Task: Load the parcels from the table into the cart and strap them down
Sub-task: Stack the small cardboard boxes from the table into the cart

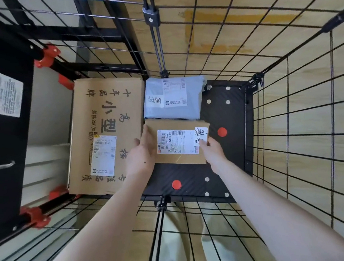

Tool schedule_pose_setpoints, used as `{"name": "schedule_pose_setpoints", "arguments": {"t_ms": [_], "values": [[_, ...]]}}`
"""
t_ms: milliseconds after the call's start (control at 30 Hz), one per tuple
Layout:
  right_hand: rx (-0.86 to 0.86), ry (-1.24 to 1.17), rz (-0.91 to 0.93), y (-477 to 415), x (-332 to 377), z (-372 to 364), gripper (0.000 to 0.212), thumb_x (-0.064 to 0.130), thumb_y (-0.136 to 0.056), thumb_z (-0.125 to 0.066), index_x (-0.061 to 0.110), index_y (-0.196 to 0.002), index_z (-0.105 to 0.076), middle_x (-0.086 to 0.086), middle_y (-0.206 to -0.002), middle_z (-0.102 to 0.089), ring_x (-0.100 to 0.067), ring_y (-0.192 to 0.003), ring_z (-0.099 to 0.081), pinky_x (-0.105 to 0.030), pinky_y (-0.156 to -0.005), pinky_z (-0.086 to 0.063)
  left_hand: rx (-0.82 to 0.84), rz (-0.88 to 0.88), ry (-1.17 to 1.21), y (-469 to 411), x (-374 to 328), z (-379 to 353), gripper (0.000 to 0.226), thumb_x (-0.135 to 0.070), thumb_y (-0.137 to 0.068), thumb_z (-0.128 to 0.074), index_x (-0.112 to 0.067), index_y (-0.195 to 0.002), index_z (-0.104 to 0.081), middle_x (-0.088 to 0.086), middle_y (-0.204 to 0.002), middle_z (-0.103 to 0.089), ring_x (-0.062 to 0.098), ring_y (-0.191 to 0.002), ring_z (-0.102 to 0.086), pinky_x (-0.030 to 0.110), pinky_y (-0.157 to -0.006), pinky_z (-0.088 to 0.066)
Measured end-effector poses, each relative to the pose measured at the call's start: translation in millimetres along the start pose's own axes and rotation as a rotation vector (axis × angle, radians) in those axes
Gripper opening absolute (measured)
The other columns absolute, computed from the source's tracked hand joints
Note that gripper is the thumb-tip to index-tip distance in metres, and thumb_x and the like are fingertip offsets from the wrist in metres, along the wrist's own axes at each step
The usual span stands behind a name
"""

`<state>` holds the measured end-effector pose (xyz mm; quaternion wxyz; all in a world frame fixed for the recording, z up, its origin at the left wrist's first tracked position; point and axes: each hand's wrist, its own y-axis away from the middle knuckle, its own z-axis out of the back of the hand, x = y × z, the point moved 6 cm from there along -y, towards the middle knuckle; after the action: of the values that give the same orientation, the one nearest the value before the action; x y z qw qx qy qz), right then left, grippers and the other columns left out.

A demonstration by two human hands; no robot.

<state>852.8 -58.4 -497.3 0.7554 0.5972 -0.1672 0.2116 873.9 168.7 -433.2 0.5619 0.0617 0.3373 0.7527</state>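
I look straight down into a black wire-mesh cart (288,104). A small brown cardboard parcel (179,160) with a white label sits low over the cart's black floor (227,115), held between both hands. My left hand (143,153) grips its left side, thumb on top. My right hand (211,150) holds its right near corner. Just beyond it lies a grey plastic mailer bag (171,111) with labels. A large flat cardboard box (103,107) printed with characters fills the cart's left side, touching both parcels.
The cart's mesh walls rise on all sides, with a vertical black post (155,39) at the far wall and another (156,234) at the near wall. Red clamps (46,55) mark the left frame. Floor room shows right of the parcels, dotted with red discs (222,132).
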Motion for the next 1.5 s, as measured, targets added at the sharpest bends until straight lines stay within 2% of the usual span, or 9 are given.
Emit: {"name": "schedule_pose_setpoints", "arguments": {"t_ms": [233, 433, 633, 833, 1000, 1100, 1267, 1400, 1500], "values": [[-0.064, 0.008, -0.004, -13, 1, -2, 0.028, 0.023, -0.099, -0.044, 0.018, -0.121, -0.061, -0.001, -0.117, -0.066, -0.022, -0.107, -0.061, -0.041, -0.097, -0.049, 0.026, -0.002, -0.122, -19, 1, -11, 0.085, -0.013, -0.092, -0.044, -0.046, -0.145, 0.014, 0.008, -0.118, -0.044, 0.034, -0.086, -0.057, 0.043, -0.071, -0.051], [-0.14, 0.003, 0.007, -19, 14, -2, 0.025, 0.019, -0.098, -0.043, 0.013, -0.113, -0.063, -0.002, -0.109, -0.065, -0.021, -0.095, -0.058, -0.028, -0.077, -0.041, 0.052, -0.053, -0.162, -34, -4, -9, 0.086, -0.017, -0.093, -0.05, -0.041, -0.148, 0.012, 0.007, -0.118, -0.045, 0.033, -0.097, -0.054, 0.039, -0.065, -0.045], [-0.138, 0.119, 0.038, -8, 8, 15, 0.023, 0.016, -0.096, -0.044, 0.014, -0.11, -0.063, -0.001, -0.106, -0.064, -0.019, -0.089, -0.055, -0.024, -0.058, -0.037, 0.128, -0.095, -0.176, -15, 0, -21, 0.087, -0.027, -0.093, -0.056, -0.032, -0.151, 0.009, 0.006, -0.114, -0.051, 0.027, -0.096, -0.055, 0.04, -0.076, -0.052], [-0.051, 0.1, 0.02, 1, -13, 8, 0.02, 0.018, -0.093, -0.054, 0.026, -0.11, -0.06, 0.004, -0.112, -0.067, -0.018, -0.103, -0.063, -0.039, -0.091, -0.052, 0.109, -0.027, -0.027, -10, 15, -26, 0.083, -0.021, -0.093, -0.057, -0.029, -0.153, 0.0, 0.008, -0.13, -0.047, 0.029, -0.106, -0.055, 0.042, -0.085, -0.051], [-0.069, 0.01, 0.03, -6, -2, 1, 0.02, 0.015, -0.09, -0.056, 0.024, -0.107, -0.061, 0.005, -0.106, -0.068, -0.017, -0.101, -0.063, -0.04, -0.092, -0.052, -0.005, -0.036, 0.051, -27, 12, -12, 0.073, -0.018, -0.089, -0.061, -0.014, -0.151, -0.022, 0.012, -0.128, -0.051, 0.033, -0.111, -0.054, 0.042, -0.087, -0.05], [-0.107, 0.008, -0.043, -5, -6, 12, 0.023, 0.023, -0.089, -0.062, 0.019, -0.111, -0.057, 0.001, -0.11, -0.067, -0.021, -0.1, -0.064, -0.044, -0.09, -0.053, -0.027, 0.01, 0.12, -23, 5, -13, 0.06, -0.023, -0.087, -0.063, -0.009, -0.141, -0.041, 0.012, -0.12, -0.056, 0.031, -0.108, -0.054, 0.039, -0.088, -0.048], [-0.121, -0.031, -0.216, 22, -39, 37, 0.054, 0.028, -0.08, -0.076, 0.015, -0.122, -0.045, 0.0, -0.112, -0.063, -0.02, -0.097, -0.06, -0.035, -0.076, -0.043, 0.013, 0.118, 0.241, -8, -14, -25, 0.038, -0.024, -0.087, -0.058, -0.014, -0.123, -0.064, 0.014, -0.116, -0.059, 0.03, -0.108, -0.054, 0.033, -0.09, -0.043], [-0.112, -0.236, -0.455, 52, -78, 48, 0.061, 0.031, -0.071, -0.085, 0.013, -0.121, -0.053, -0.01, -0.11, -0.068, -0.028, -0.094, -0.066, -0.04, -0.069, -0.056, 0.076, 0.026, 0.258, 1, -57, -40, 0.036, -0.027, -0.085, -0.055, -0.018, -0.117, -0.068, 0.013, -0.112, -0.054, 0.032, -0.109, -0.049, 0.037, -0.093, -0.042], [-0.102, -0.485, -0.599, 80, -92, 57, 0.051, 0.029, -0.075, -0.083, 0.01, -0.116, -0.06, -0.015, -0.113, -0.065, -0.035, -0.101, -0.064, -0.047, -0.068, -0.057, 0.223, -0.113, 0.206, 8, -100, -56, 0.041, -0.032, -0.085, -0.054, -0.027, -0.125, -0.062, 0.009, -0.115, -0.049, 0.032, -0.114, -0.043, 0.042, -0.097, -0.041]]}}
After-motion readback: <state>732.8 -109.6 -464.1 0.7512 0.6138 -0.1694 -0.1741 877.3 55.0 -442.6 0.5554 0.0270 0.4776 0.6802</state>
